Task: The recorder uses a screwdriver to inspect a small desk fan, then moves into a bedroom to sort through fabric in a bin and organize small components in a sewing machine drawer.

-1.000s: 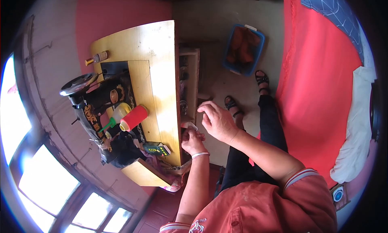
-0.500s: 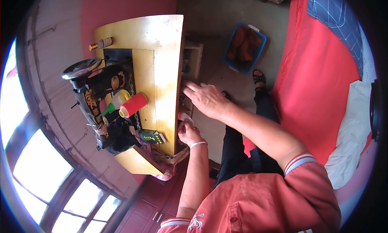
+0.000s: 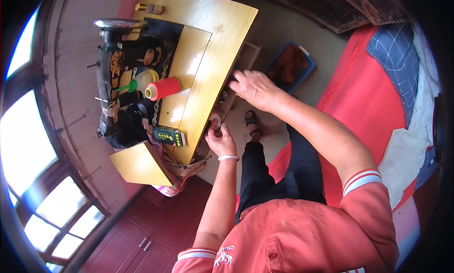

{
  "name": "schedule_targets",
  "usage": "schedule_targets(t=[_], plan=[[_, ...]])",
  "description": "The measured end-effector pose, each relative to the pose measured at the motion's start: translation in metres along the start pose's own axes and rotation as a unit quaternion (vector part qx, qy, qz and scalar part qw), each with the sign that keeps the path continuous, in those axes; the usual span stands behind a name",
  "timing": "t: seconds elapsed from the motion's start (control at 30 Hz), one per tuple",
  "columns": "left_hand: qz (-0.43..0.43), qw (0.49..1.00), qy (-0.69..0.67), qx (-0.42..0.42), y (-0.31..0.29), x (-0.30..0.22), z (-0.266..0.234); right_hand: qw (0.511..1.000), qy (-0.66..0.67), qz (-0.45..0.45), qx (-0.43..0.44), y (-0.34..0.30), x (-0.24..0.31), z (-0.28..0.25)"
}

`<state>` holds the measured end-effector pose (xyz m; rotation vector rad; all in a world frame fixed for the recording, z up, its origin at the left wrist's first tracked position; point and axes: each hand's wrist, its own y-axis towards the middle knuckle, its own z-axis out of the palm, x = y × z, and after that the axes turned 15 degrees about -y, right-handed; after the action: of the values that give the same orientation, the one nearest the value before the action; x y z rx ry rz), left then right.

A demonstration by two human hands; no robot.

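Blue plastic walls of an oblong tub [image 3: 303,76] are being seen on the floor, with reddish-brown things being contained in it. A pale wooden open drawer [image 3: 255,55] is being exposed beneath the edge of the yellow wooden surface [image 3: 203,60]; small dark items [image 3: 223,97] are being held in it, too shadowed to be identified. On the surface, a translucent yellowish bottle [image 3: 147,78] is being pointed leftward by its green nozzle, and a red thread spool [image 3: 164,88] is being laid beside it, its open end being turned left.

The drawer's long axis is being run alongside the surface's edge, from upper right to lower left. A small whitish thing [image 3: 215,118] is being held near the drawer's lower end; its long axis cannot be told.

It is being pinched by the left hand [image 3: 221,139], fingers narrowly closed. The right hand [image 3: 253,89] is being extended to the drawer, fingers loosely bent; whether anything is being gripped there cannot be told.
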<state>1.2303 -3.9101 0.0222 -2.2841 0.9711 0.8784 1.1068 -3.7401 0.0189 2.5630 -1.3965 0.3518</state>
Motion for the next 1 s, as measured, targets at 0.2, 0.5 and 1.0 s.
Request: schedule_targets(t=[0.2, 0.5, 1.0], plan=[[0.043, 0.988, 0.149, 0.018, -0.001, -0.009, -0.006, 0.998, -0.020, -0.066, -0.013, 0.009, -0.007, -0.004], [0.108, 0.987, 0.078, 0.090, -0.028, -0.049, -0.028, 0.999, 0.001, -0.033, -0.005, -0.010, -0.014, -0.024], [-0.231, 0.830, -0.470, 0.194, -0.030, -0.090, 0.012, 0.874, 0.426, 0.234, 0.022, -0.103, 0.015, -0.049]])
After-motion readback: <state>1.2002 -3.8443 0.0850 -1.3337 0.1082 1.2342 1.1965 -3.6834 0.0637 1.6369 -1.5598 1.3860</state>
